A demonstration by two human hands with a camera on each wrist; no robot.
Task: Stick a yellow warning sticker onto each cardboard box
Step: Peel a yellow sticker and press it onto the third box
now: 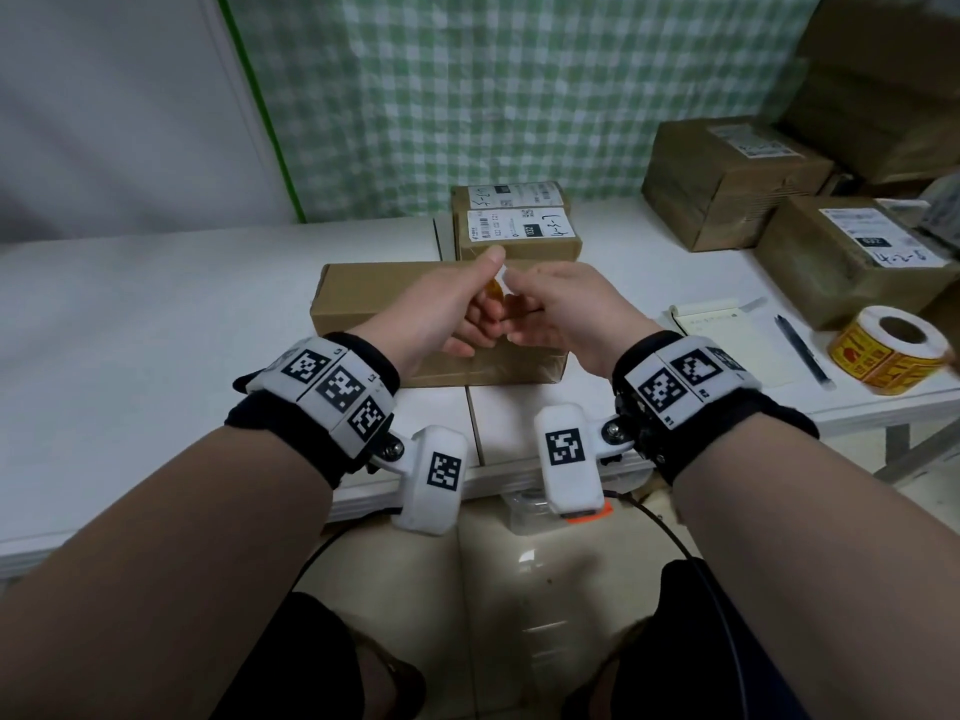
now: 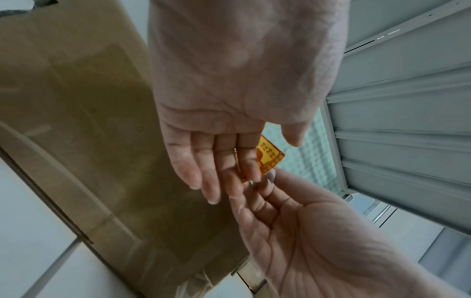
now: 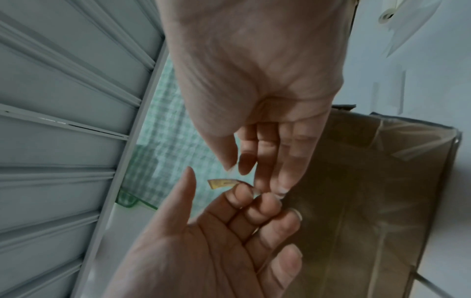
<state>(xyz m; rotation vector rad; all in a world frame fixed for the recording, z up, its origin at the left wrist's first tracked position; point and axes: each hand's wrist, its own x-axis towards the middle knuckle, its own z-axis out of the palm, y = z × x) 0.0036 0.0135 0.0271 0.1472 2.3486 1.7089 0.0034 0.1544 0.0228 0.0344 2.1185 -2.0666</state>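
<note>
Peeling looked like the step in hand: sticker [image 2: 270,155] held in the air between both hands, above the box [image 1: 363,298]. Left hand [image 1: 441,314] pinched it among the fingers, thumb raised clear; right hand [image 1: 566,309] met it at the fingertips, grasp unclear. Next called for backing off, then pressing flat on the bare box top. Roll [image 1: 891,348] sat well right, by pen [image 1: 802,350] and notepad [image 1: 727,324].

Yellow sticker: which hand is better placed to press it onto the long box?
Left, probably: the left hand holds the yellow sticker above the long box; the right hand only pinches its edge.
</note>
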